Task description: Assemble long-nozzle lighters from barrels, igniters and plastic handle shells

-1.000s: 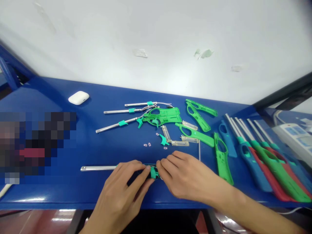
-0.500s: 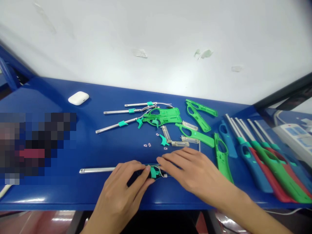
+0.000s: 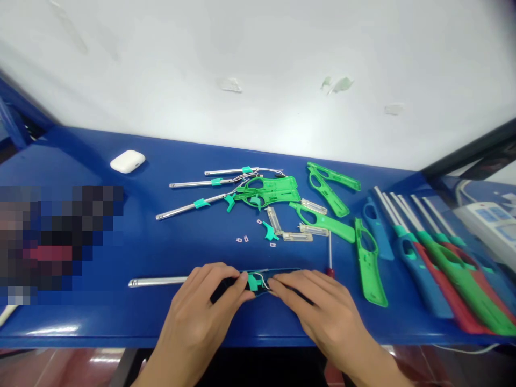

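A half-open utility lighter lies near the table's front edge, its metal tube [image 3: 159, 281] pointing left. Its blue handle shell [image 3: 288, 269] shows behind and between my fingers. Inside sit a teal trigger [image 3: 253, 281] and a thin white wire [image 3: 265, 281]. My left hand [image 3: 201, 309] is closed around the lighter where tube meets handle, with thumb and fingers beside the trigger. The fingertips of my right hand [image 3: 326, 301] are pinched at the wire's right end, over the shell; they cover that end.
Green handle halves [image 3: 368, 263], clear fuel tanks [image 3: 297, 236] and a loose teal trigger [image 3: 270, 231] lie beyond my hands. Tube assemblies [image 3: 189, 207] are at back left, near a white earbud case [image 3: 128, 161]. A screwdriver [image 3: 330, 258] lies by my right hand; whole lighters [image 3: 423, 279] stand right.
My right hand has drawn back toward the front edge and closed its fingertips at the wire's end, uncovering the screwdriver and more blue shell. The left hand keeps its hold.
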A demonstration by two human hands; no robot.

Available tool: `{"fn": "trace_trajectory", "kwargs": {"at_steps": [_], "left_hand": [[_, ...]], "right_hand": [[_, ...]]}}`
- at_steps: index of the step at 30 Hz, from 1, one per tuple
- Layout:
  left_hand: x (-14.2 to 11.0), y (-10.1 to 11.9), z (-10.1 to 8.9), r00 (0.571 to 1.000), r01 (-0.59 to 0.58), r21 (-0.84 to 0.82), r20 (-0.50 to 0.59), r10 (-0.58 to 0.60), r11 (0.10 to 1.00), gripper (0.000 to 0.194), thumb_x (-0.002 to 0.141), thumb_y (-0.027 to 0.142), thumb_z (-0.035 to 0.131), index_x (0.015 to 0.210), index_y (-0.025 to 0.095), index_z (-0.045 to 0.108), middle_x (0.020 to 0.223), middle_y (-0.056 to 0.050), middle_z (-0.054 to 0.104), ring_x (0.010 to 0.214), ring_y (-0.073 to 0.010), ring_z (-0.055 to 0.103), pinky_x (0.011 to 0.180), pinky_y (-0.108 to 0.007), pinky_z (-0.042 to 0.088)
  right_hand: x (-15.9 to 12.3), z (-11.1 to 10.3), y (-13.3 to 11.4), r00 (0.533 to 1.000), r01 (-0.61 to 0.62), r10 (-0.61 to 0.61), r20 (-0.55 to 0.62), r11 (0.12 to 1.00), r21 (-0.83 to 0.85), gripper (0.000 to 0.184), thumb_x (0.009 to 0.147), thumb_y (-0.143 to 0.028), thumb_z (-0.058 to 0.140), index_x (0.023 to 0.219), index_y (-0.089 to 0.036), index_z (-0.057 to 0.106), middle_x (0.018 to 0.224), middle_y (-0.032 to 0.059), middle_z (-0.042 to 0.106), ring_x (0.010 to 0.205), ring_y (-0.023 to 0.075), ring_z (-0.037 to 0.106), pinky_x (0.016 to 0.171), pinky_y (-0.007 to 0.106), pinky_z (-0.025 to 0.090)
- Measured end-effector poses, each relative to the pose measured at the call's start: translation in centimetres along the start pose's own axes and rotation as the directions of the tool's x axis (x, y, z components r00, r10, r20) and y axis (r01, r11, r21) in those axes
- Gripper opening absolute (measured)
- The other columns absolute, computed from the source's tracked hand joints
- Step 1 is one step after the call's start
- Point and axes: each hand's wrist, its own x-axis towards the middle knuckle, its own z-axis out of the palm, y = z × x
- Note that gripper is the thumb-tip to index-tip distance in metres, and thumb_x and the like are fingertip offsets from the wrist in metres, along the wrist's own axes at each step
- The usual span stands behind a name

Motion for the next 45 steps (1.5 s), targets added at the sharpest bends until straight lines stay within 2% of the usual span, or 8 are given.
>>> {"fn": "trace_trajectory", "kwargs": {"at_steps": [5,14,19,22,24,33,39,45], "left_hand": [[-0.1,-0.1,-0.2,1.000,-0.010,-0.013,0.009,0.010,1.000,0.021,0.097,0.006,0.065,0.115,0.014,0.068,0.108,-0.006,0.062,0.097,-0.0168,0.057,0.082,-0.033,0.049],[-0.7,0.1,-0.5,0.998,-0.019,-0.002,0.055,0.019,1.000,0.026,0.099,0.007,0.064,0.125,0.012,0.064,0.113,-0.009,0.060,0.110,-0.0214,0.055,0.094,-0.039,0.045],[-0.2,0.1,-0.3,1.000,0.009,0.009,0.027,-0.009,1.000,0.022,0.098,0.005,0.063,0.117,0.016,0.066,0.112,-0.007,0.061,0.103,-0.0197,0.057,0.096,-0.040,0.042],[-0.2,-0.1,-0.3,1.000,0.022,0.001,0.022,-0.022,1.000,0.023,0.099,0.009,0.064,0.121,0.017,0.066,0.115,-0.008,0.061,0.103,-0.0194,0.058,0.097,-0.039,0.042],[-0.3,-0.3,-0.5,1.000,0.022,0.015,0.018,-0.023,1.000,0.027,0.100,0.014,0.064,0.128,0.016,0.064,0.118,-0.009,0.061,0.108,-0.0209,0.058,0.100,-0.040,0.042],[1.6,-3.1,-1.9,0.996,0.070,0.164,-0.057,-0.061,0.984,0.018,0.102,0.016,0.058,0.114,0.024,0.070,0.111,-0.005,0.068,0.101,-0.0219,0.062,0.086,-0.039,0.044],[3.1,-3.8,-2.0,0.997,0.070,0.191,-0.041,-0.063,0.979,0.018,0.101,0.017,0.058,0.110,0.025,0.071,0.113,-0.004,0.070,0.099,-0.0228,0.062,0.080,-0.038,0.045],[2.1,-3.5,-2.5,0.997,0.077,0.154,-0.032,-0.073,0.985,0.020,0.101,0.014,0.058,0.113,0.025,0.069,0.112,-0.004,0.067,0.099,-0.0194,0.059,0.081,-0.033,0.049]], "right_hand": [[-0.4,0.8,-0.5,0.998,0.022,-0.022,-0.053,1.000,-0.007,0.022,0.102,-0.006,0.057,0.115,-0.012,0.074,0.105,0.0068,0.080,0.089,0.0178,0.073,0.079,0.031,0.055],[-0.4,0.1,-1.2,0.998,-0.056,0.056,0.024,0.998,-0.016,0.022,0.104,-0.022,0.061,0.121,-0.015,0.073,0.109,0.0053,0.079,0.089,0.0199,0.072,0.082,0.037,0.052],[1.2,-1.3,1.0,0.981,-0.143,0.142,-0.135,0.990,0.000,0.015,0.103,-0.021,0.064,0.093,-0.020,0.075,0.083,-0.0003,0.077,0.072,0.0141,0.069,0.072,0.034,0.050],[2.3,-2.1,3.1,0.975,-0.209,0.200,-0.095,0.973,-0.097,0.014,0.102,-0.020,0.064,0.112,-0.021,0.074,0.098,0.0032,0.078,0.086,0.0194,0.072,0.081,0.038,0.054],[2.7,-2.4,4.2,0.974,-0.225,0.224,-0.023,0.962,-0.156,0.030,0.102,-0.020,0.064,0.131,-0.023,0.067,0.114,0.0070,0.076,0.102,0.0253,0.072,0.090,0.046,0.057],[4.2,-2.6,4.5,0.975,-0.122,0.154,0.161,0.973,-0.195,0.019,0.103,-0.024,0.060,0.116,-0.024,0.074,0.140,0.0122,0.059,0.139,0.0328,0.053,0.108,0.057,0.055],[5.1,-1.6,3.9,0.985,-0.030,0.063,0.163,0.979,-0.199,0.012,0.100,-0.019,0.066,0.101,-0.021,0.078,0.142,0.0129,0.057,0.147,0.0370,0.040,0.111,0.060,0.051],[5.0,-0.5,4.4,0.992,0.084,-0.043,0.119,0.930,-0.358,0.009,0.098,-0.016,0.068,0.094,-0.019,0.075,0.138,0.0123,0.062,0.141,0.0362,0.047,0.113,0.060,0.048]]}}
